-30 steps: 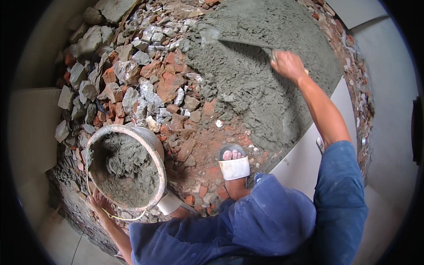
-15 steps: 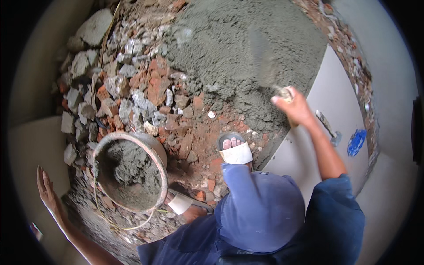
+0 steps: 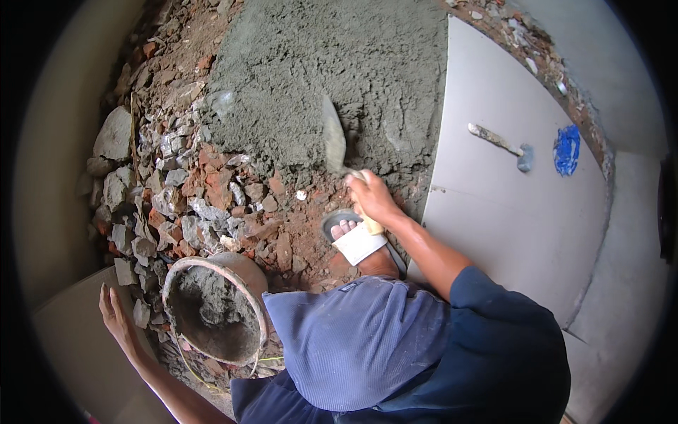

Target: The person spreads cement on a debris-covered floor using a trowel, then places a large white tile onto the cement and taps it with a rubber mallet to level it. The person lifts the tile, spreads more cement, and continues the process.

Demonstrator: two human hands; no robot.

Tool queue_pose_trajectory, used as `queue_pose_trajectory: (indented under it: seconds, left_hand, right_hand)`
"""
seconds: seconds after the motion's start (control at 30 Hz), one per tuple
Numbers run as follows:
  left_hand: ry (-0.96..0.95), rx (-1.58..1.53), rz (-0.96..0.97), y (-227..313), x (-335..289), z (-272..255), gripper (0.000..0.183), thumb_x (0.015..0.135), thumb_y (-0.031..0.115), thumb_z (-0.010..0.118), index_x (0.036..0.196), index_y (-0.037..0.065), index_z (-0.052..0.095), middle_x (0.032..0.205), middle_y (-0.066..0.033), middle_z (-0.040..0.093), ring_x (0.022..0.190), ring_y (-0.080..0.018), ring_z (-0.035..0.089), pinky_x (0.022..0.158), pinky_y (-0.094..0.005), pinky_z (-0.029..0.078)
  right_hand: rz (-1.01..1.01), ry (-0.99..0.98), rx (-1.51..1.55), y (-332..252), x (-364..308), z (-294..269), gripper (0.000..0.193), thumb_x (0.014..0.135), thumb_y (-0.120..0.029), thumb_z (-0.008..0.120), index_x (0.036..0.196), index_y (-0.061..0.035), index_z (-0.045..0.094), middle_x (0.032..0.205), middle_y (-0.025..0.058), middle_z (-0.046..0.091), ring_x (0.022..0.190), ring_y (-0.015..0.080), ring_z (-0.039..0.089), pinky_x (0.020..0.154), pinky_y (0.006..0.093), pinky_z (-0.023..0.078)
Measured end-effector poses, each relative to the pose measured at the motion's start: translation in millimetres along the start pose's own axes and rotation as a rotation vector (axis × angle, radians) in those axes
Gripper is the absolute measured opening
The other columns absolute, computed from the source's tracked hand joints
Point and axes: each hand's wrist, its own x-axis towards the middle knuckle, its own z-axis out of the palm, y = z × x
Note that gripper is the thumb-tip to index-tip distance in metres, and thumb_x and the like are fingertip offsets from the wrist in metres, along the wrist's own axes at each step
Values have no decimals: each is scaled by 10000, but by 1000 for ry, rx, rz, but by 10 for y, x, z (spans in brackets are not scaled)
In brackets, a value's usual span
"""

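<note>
My right hand (image 3: 371, 198) is closed around the handle of a trowel (image 3: 335, 136). The slightly blurred blade lies over the near part of a wide bed of wet grey mortar (image 3: 282, 67). At the lower left, my left hand (image 3: 119, 321) holds nothing, its fingers stretched out. It appears in front of a pale panel (image 3: 78, 332); whether they touch, I cannot tell. Beside that hand stands a round bucket (image 3: 263, 321) with a mortar-smeared rim and grey mortar (image 3: 215, 304) inside.
Pale tiles (image 3: 494, 212) border the mortar on the right. On them lie a small hammer (image 3: 500, 138) and a blue patch (image 3: 567, 150). Broken brick and concrete rubble (image 3: 169, 201) covers the left side. My sandalled foot (image 3: 359, 242) stands on reddish ground near the mortar's edge.
My right hand has swept the trowel left across the mortar, toward its near edge. The view has shifted, bringing more of the right-hand tiles into sight. My left hand stays outstretched.
</note>
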Motion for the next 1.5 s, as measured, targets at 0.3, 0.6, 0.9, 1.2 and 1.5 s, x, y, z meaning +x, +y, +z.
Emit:
queue_pose_trajectory:
  seconds: [0.3,0.6,0.9,1.2,1.5]
  left_hand:
    - [96,-32,-163,-791,-111,-210,521,982,363,536,1320,-33,521,1310,-168,560,1194,-234,529,1027,-329,386]
    - [71,30,55,-354,13,-118,497,979,348,545,1309,-24,532,1310,-164,552,1196,-235,526,1018,-331,395]
    - [35,152,-108,-779,-125,-242,518,977,376,538,1315,-17,533,1324,-175,542,1222,-263,516,1024,-355,396]
    - [45,136,-44,-852,-72,-229,528,977,390,535,1311,-19,538,1316,-175,551,1216,-258,522,1026,-349,396]
    - [19,153,-53,-900,49,-273,541,984,403,505,1325,-17,525,1365,-175,522,1259,-276,492,1056,-362,369]
  right_hand:
    - [174,221,67,154,-414,-493,314,983,-294,486,1139,-21,470,754,51,523,500,101,503,385,266,423]
    - [-14,-40,-182,-235,233,571,431,979,-355,433,1124,49,471,812,140,601,628,209,621,540,380,518]
    - [96,250,-11,261,-291,-465,361,952,-337,490,978,22,509,699,101,569,482,183,574,468,349,477]
    - [116,152,174,345,-596,-651,337,953,-333,512,1084,-23,516,727,85,559,491,145,543,416,300,455]
    - [-273,130,-1310,-509,-445,-1759,421,950,-375,484,1059,26,550,907,271,652,838,449,637,760,523,502]
